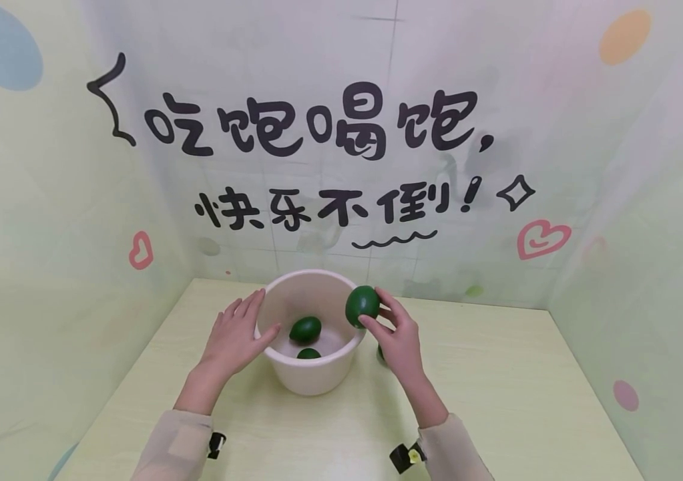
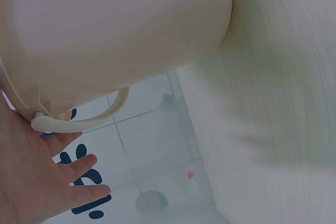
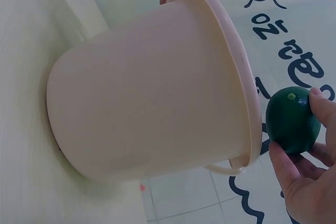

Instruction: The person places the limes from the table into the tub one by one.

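A whitish bucket [image 1: 311,374] stands upright on the table, its side handle [image 2: 79,124] showing in the left wrist view. Two dark green avocados lie inside: one avocado [image 1: 306,330] in full view, the other avocado [image 1: 308,353] partly hidden by the near rim. My left hand [image 1: 236,337] rests at the bucket's left rim, fingers extended and spread, thumb reaching over the edge. Between thumb and fingertips, my right hand [image 1: 400,337] holds another avocado [image 3: 293,120] beside the right rim; its pale stem end shows in the right wrist view.
A dark green object [image 1: 382,355] on the table is mostly hidden behind my right hand. The pale wooden table [image 1: 497,387] meets a printed curtain [image 1: 341,53] at the back, with more curtain on both sides.
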`<state>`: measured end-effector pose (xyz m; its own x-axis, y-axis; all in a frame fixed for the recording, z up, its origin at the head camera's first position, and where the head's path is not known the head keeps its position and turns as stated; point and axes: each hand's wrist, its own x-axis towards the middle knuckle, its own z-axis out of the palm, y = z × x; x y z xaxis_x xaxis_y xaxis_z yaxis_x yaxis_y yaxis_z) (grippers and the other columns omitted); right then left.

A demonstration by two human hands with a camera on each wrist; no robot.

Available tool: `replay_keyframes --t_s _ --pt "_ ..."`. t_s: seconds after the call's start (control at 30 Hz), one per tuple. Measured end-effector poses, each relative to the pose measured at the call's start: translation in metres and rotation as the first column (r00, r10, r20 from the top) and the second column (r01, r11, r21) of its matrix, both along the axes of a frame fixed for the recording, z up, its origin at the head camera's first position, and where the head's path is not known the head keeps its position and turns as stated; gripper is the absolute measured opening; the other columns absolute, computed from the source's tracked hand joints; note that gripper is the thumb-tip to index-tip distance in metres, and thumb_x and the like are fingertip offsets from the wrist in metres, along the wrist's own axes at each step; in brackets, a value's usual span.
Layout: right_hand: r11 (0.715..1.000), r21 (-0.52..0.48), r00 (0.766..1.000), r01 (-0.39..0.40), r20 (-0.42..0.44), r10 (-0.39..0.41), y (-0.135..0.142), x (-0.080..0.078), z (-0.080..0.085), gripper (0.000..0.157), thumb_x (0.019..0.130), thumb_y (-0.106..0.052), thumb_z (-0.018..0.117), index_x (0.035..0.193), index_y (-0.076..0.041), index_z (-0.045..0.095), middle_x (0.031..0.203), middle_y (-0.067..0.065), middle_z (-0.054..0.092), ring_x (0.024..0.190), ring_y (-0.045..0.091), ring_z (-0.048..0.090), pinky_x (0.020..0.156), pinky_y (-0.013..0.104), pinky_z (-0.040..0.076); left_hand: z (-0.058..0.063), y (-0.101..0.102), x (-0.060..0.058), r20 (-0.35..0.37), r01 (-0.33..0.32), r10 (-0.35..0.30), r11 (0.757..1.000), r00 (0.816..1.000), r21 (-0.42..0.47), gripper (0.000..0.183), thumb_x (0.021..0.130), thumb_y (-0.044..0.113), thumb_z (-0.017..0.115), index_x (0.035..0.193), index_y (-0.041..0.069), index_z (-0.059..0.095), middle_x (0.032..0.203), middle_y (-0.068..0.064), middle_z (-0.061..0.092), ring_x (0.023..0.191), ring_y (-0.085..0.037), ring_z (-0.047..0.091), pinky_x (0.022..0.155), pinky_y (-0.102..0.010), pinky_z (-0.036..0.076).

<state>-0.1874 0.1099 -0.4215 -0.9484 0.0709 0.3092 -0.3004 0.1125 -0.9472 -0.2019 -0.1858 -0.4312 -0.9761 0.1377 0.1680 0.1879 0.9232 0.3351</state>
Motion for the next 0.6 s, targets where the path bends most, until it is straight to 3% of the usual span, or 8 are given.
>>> replay_keyframes --t_s 0.6 --pt "1.0 0.004 1.0 -0.011 -0.003 0.011 -0.0048 -0.004 0.0022 0.061 0.084 -0.007 0.078 0.14 -0.001 0.055 0.14 0.019 0.058 0.115 0.038 0.064 0.089 0.029 0.059 0.0011 0.001 -0.0001 -0.001 -0.005 0.005 1.0 1.0 0.0 0.081 0.096 0.05 0.054 0.158 0.007 0.024 0.161 -0.018 0.033 0.145 -0.049 0.029 0.115 -0.073 0.022"
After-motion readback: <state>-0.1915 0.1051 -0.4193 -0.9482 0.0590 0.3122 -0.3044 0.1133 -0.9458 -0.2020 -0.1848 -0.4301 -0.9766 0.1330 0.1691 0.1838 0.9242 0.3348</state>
